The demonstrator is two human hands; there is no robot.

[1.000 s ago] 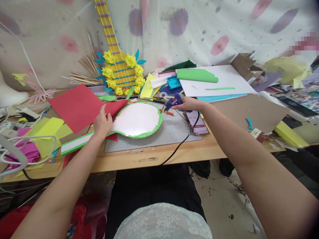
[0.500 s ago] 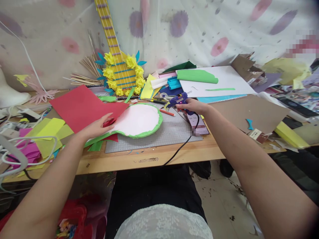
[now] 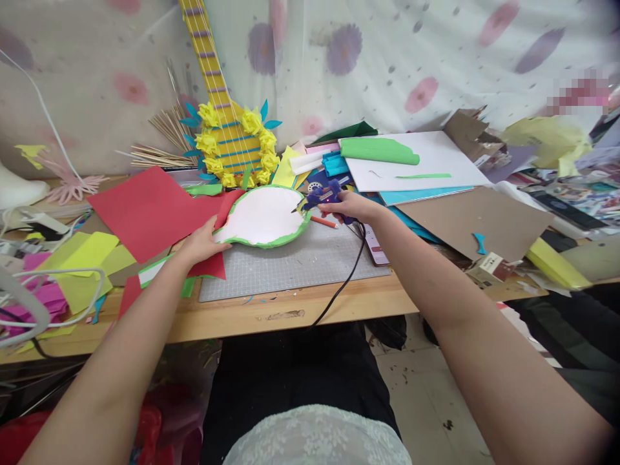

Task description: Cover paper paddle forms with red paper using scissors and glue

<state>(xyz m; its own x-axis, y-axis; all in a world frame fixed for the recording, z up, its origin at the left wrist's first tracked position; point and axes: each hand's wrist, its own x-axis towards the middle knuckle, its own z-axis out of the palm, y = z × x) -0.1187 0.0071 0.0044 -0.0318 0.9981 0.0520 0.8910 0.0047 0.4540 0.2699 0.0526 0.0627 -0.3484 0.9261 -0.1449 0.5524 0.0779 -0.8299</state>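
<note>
A white lute-shaped cutout with a green edge [image 3: 266,216] is held slightly above the grey cutting mat. My left hand [image 3: 202,244] is closed round its narrow neck, and a strip of red paper [image 3: 227,206] curls along the cutout's upper left edge. My right hand [image 3: 349,205] grips a blue glue gun [image 3: 322,195], its nozzle pointing left at the cutout's right rim. From the gun a black cord [image 3: 346,281] runs down over the table's front edge. I cannot tell whether the nozzle touches the rim.
Below the cutout lies the cutting mat [image 3: 290,268]. A yellow paper-flowered instrument [image 3: 237,145] stands at the back. Red paper [image 3: 150,206] lies at left, an orange pen [image 3: 324,222] and a phone [image 3: 376,248] near the gun, brown cardboard [image 3: 484,219] at right.
My left hand has closed on the neck and turned the cutout, the red paper now curling along its edge. My right hand has brought the glue gun left to the rim.
</note>
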